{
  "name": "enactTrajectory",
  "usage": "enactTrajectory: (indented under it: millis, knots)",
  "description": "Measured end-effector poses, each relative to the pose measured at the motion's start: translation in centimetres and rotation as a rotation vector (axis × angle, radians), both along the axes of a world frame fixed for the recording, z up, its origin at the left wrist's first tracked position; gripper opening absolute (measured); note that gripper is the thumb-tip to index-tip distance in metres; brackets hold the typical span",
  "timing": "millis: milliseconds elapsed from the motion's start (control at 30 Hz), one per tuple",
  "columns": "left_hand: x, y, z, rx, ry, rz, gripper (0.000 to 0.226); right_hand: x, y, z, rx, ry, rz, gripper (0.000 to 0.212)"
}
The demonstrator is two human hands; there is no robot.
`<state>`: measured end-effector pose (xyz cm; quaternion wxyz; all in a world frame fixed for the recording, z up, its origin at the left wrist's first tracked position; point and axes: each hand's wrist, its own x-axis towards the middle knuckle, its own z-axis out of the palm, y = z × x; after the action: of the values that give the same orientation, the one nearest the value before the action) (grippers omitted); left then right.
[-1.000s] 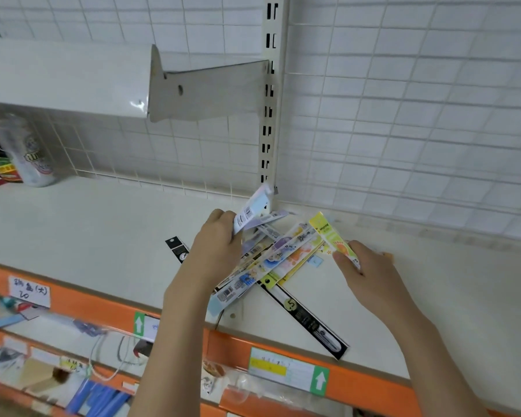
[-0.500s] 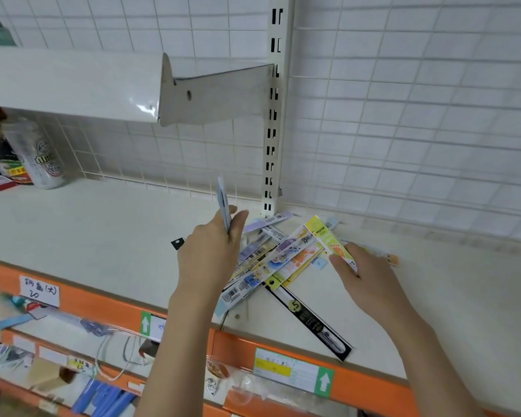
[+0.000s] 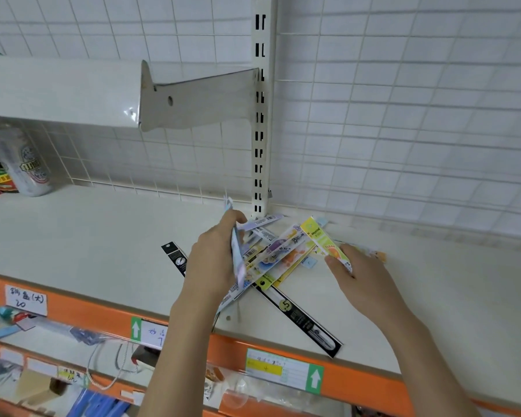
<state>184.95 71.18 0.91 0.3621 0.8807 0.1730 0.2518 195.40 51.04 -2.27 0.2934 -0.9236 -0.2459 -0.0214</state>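
1. The left hand [image 3: 214,263] is curled round a pale packet [image 3: 237,260], held on edge; the right hand [image 3: 364,281] pinches a yellow packet [image 3: 322,239] by its lower end.
2. Progress is judged early: two packets are taken up; the pile of packets [image 3: 280,254] lies fanned on the shelf [image 3: 88,242] at the foot of the upright post [image 3: 262,130], over a black packet [image 3: 301,317].
3. Open shelf is noted on both sides; the black packet's end lies near the orange front edge [image 3: 82,308].

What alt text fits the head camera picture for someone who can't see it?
A person's left hand grips a pale blue packet edge-up while the right hand pinches a yellow packet, at a pile of long narrow packets on a white shelf. A black packet lies under the pile.
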Motion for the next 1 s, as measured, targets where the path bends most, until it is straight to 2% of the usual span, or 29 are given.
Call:
enactTrajectory:
  millis: [67,133,367,567,767,833,933,1000]
  knots:
    - [-0.1,-0.1,-0.2,0.158,0.103,-0.066,0.039,0.1,-0.1,0.0,0.002,0.005,-0.005,0.027]
    - [0.0,-0.2,-0.2,0.221,0.179,-0.1,0.046,0.0,-0.2,0.0,0.01,0.015,-0.004,0.028]
    - [0.6,-0.8,0.0,0.173,0.379,-0.264,0.076,0.2,-0.9,0.1,0.015,0.011,-0.021,0.029]
    - [1.1,-1.3,-0.3,0.16,0.51,-0.276,0.085,0.5,-1.3,0.3,0.019,0.022,-0.029,0.028]
    - [1.1,-0.3,-1.1,0.27,0.316,-0.1,0.057,0.9,-1.0,0.5,0.014,0.033,-0.005,0.024]
    - [0.8,0.0,-1.2,0.168,0.225,-0.054,0.05,1.1,-0.6,0.6,0.013,0.039,0.019,0.021]
    - [0.3,0.3,-1.2,0.077,0.153,-0.027,0.055,1.6,0.3,0.8,0.003,0.034,0.067,0.021]
    - [0.2,0.4,-1.2,0.026,0.116,-0.012,0.051,1.9,1.0,1.0,-0.01,0.018,0.102,0.02]
